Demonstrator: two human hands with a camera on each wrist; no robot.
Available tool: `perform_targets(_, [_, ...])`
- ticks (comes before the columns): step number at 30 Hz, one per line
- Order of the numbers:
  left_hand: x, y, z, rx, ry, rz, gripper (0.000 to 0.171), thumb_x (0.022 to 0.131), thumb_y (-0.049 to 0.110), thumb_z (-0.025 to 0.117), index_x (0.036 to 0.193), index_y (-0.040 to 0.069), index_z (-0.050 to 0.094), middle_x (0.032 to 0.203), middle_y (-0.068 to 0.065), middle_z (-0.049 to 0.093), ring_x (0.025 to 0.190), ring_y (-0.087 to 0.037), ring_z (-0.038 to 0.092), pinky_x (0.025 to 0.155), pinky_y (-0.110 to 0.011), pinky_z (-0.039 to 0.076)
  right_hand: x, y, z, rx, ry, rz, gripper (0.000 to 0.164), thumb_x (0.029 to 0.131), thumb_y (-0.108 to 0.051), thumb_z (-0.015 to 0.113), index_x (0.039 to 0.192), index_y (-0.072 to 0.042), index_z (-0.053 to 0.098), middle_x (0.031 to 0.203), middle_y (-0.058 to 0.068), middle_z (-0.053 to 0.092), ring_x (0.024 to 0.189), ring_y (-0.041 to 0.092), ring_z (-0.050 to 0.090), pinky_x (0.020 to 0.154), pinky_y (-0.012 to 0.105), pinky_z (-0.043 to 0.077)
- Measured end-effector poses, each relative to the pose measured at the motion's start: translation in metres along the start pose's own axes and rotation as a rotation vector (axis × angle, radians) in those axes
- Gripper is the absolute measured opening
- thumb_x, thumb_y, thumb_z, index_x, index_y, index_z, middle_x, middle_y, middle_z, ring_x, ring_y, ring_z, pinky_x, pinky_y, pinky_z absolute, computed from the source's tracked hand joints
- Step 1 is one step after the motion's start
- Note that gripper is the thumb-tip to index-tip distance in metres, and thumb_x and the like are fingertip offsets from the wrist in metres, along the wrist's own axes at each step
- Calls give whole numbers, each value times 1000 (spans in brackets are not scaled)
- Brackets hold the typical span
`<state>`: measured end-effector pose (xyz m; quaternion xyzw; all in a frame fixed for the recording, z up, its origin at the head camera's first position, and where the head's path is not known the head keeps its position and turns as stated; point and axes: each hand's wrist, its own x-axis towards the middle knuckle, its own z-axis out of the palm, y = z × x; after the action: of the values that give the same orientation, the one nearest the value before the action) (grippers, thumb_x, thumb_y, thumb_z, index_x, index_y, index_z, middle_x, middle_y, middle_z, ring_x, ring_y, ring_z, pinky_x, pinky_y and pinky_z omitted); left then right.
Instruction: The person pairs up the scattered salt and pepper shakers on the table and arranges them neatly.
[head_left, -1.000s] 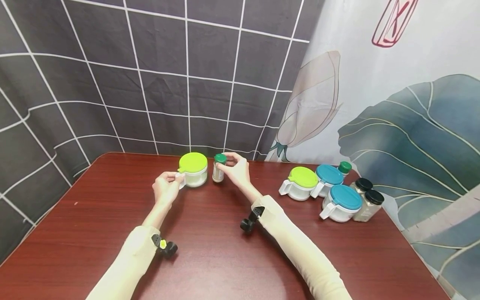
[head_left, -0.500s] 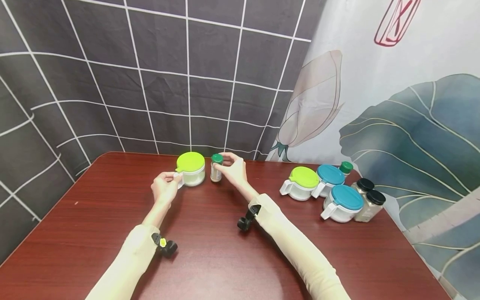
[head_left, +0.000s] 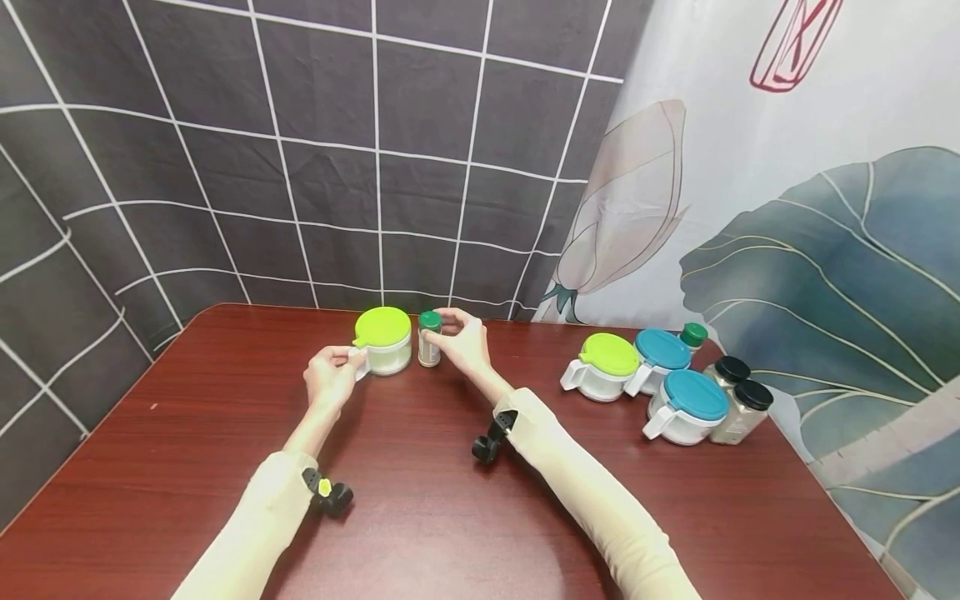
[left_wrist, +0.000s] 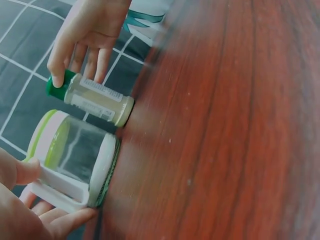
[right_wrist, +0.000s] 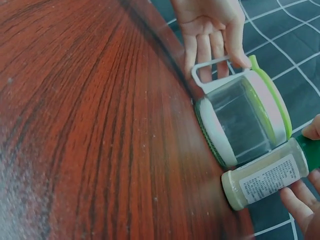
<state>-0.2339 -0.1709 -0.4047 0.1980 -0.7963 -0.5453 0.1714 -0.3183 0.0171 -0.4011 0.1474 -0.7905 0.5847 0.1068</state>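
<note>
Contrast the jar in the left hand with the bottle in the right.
The jar is wide and squat; the bottle is slim. The jar's lid is lime green; the bottle's cap is dark green. The jar has a white handle; the bottle has none. Both are closed, upright and held.

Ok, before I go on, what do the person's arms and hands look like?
Both the left hand and right hand are ungloved. The left sleeve and right sleeve are long, plain and pale cream. A small black device sits at each cuff; the left one has a yellow marking.
</note>
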Motion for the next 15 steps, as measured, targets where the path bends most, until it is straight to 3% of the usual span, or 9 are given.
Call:
perform_targets(8, [7, 2, -7, 35, -82, 49, 34, 87, 17, 67, 117, 1, 65, 110, -23, 69, 103, -33, 66, 65, -10, 40, 4, 2, -2, 4, -42, 22, 40, 74, -8, 80, 112, -5, 68, 104, 16, 73, 94, 27, 71, 83, 30, 57])
perform_targets(12, [6, 2, -8, 42, -73, 48, 33, 87, 16, 68, 116, 0, 66, 110, -23, 68, 105, -34, 66, 73, -16, 41, 2, 2, -2, -1, -65, 10, 44, 73, -4, 80, 115, -3, 67, 106, 17, 72, 96, 28, 71, 84, 31, 56])
perform_targets(15, [6, 1, -8, 43, -69, 49, 33, 87, 16, 68, 116, 0, 66, 111, -23, 68, 105, -34, 66, 72, -14, 41, 1, 1, -2, 5, -79, 5, 46, 72, -1, 80, 116, -1, 66, 108, 19, 71, 98, 30, 70, 85, 33, 56])
